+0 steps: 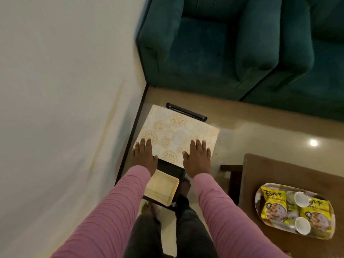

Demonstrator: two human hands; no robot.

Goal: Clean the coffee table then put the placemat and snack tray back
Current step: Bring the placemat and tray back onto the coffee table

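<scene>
1. Here, in the head view, we see the placemat (pixel 178 133), pale with yellow round patterns. It lies flat on top of a black stand (pixel 186 111) that sits on the floor (pixel 260 131) just beside the wall (pixel 65 90).
2. Our left hand (pixel 143 157) rests on the placemat's near left corner. Its fingers are straight and spread and the palm is down, with nothing gripped.
3. Our right hand (pixel 197 157) rests flat at the placemat's near right corner in the same way, fingers extended and holding nothing.
4. Both arms wear pink sleeves (pixel 219 211).
5. Below the placemat's near edge, a light wooden tray (pixel 162 189) lies on a lower black shelf of the stand, between our forearms.
6. The coffee table (pixel 270 174), brown wood, stands to the right, well apart from the stand.
7. The snack tray (pixel 259 203) sits on the coffee table near its left edge. It carries yellow snack packets (pixel 272 203) and white cups (pixel 301 198).
8. A teal sofa (pixel 223 53) stands beyond the stand, against the far side of the floor.
</scene>
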